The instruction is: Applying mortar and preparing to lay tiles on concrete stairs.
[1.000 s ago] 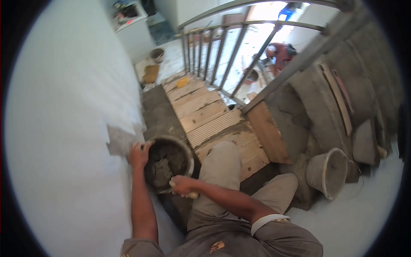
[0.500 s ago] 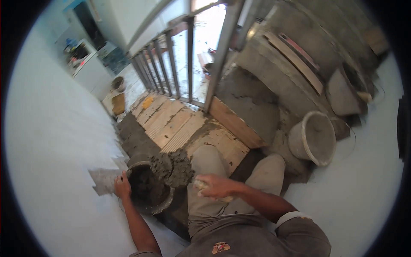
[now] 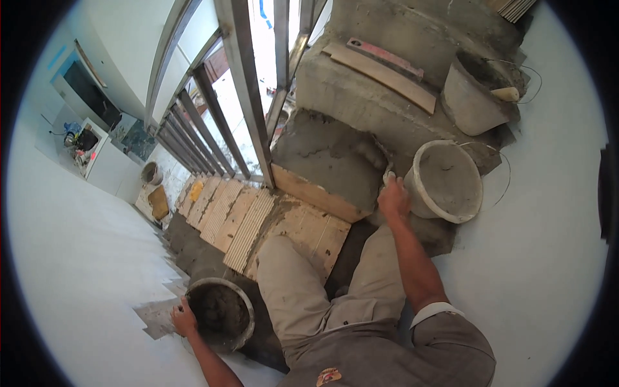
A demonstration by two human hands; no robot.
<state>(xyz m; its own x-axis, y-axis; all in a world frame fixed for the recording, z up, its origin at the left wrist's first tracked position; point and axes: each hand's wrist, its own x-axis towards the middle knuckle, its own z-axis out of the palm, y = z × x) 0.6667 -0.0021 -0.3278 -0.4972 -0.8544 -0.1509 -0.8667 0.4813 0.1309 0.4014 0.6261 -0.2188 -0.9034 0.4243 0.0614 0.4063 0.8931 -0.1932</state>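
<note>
My left hand [image 3: 184, 317] grips the rim of a bucket [image 3: 251, 326] beside the left wall, with wet grey mortar [image 3: 219, 306] inside. My right hand [image 3: 394, 197] is closed round the pale handle of a trowel [image 3: 387, 175]; its blade is hard to make out against the grey mortar. The hand is over the right edge of a mortar bed [image 3: 322, 151] on a step, just left of a second bucket [image 3: 478, 205]. A wooden board [image 3: 319, 193] fronts that mortar bed.
Tiled steps [image 3: 242, 216] descend to the far left beside a metal railing [image 3: 209, 106]. Up the stairs on the right lie a wooden plank [image 3: 380, 76] and a red level-like bar [image 3: 385, 58]. A tilted bucket [image 3: 474, 106] stands there, a light handle [image 3: 506, 94] at its rim.
My right hand has swung from the left bucket to the mortar bed on the right, carrying the trowel. The mortar heap no longer shows above the left bucket. The view has shifted right.
</note>
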